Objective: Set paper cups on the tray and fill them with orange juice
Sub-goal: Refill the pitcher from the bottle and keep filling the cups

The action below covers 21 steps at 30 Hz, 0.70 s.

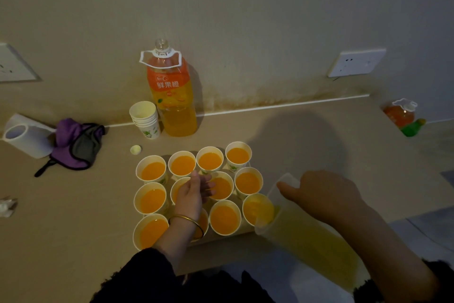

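Several paper cups (224, 218) filled with orange juice stand in rows on a tray (247, 231) that they almost hide. My right hand (324, 193) grips a clear plastic jug (307, 236) of juice, tilted with its spout over the front right cup (258, 209). My left hand (194, 192) reaches over the middle of the rows, fingers loosely extended above a middle-row cup (177, 189); whether it touches that cup is unclear. A gold bangle sits on that wrist.
An uncapped orange juice bottle (173, 96) stands by the wall with a stack of spare cups (145, 119) and a loose cap (135, 149) beside it. A purple cloth (76, 145) and a white roll (23, 137) lie left. Another bottle (400, 113) is at far right.
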Each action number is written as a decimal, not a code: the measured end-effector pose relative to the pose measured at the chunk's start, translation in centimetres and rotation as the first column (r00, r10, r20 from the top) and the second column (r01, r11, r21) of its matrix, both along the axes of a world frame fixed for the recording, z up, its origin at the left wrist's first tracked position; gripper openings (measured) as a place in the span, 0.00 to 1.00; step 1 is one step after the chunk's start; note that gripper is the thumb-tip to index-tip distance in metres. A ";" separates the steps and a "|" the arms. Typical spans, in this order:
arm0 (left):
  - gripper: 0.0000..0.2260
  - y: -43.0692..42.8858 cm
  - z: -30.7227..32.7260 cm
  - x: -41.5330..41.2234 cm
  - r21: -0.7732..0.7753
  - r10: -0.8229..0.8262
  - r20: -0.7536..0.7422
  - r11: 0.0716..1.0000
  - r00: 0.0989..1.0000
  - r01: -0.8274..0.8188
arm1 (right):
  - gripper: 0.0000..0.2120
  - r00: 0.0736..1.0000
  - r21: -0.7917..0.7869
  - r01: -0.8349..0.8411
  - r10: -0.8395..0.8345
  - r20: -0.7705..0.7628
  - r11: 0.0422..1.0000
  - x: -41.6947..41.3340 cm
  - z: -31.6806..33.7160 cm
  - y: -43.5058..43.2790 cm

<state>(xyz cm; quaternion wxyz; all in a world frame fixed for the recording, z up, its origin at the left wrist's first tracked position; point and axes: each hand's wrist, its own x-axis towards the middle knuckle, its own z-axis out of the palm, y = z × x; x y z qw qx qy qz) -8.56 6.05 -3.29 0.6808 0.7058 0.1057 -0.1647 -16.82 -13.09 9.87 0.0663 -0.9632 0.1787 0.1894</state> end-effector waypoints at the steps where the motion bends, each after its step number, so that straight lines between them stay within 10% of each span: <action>1: 0.21 0.0 0.0 0.0 0.000 -0.002 0.000 1.000 1.000 0.002 | 0.21 1.000 -0.003 0.004 -0.004 -0.001 1.000 0.0 -0.1 0.0; 21: 0.22 0.1 0.3 -0.4 -0.015 0.005 -0.014 1.000 1.000 -0.005 | 0.21 0.999 -0.026 0.025 -0.026 -0.040 0.999 0.0 0.3 0.3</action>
